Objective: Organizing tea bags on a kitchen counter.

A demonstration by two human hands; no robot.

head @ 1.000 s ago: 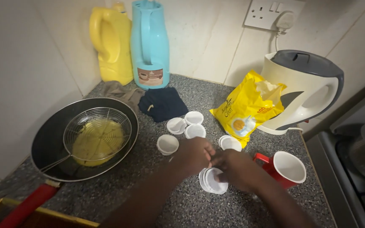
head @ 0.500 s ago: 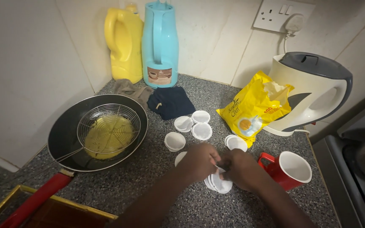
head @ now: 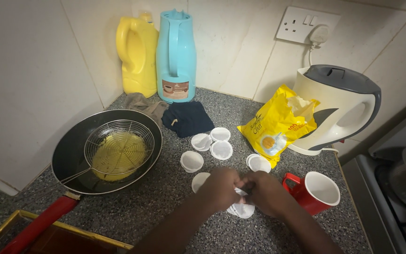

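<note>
A small stack of round white tea bags [head: 241, 208], lying flat with no long axis, is pinched between left hand [head: 221, 187] and right hand [head: 264, 193].

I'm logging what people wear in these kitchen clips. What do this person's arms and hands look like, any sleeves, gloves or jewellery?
Both forearms are bare as far as the picture shows, with no sleeves in view. The left hand and right hand wear no gloves. No watch, ring or bracelet shows, though the fingers are partly hidden.
</note>
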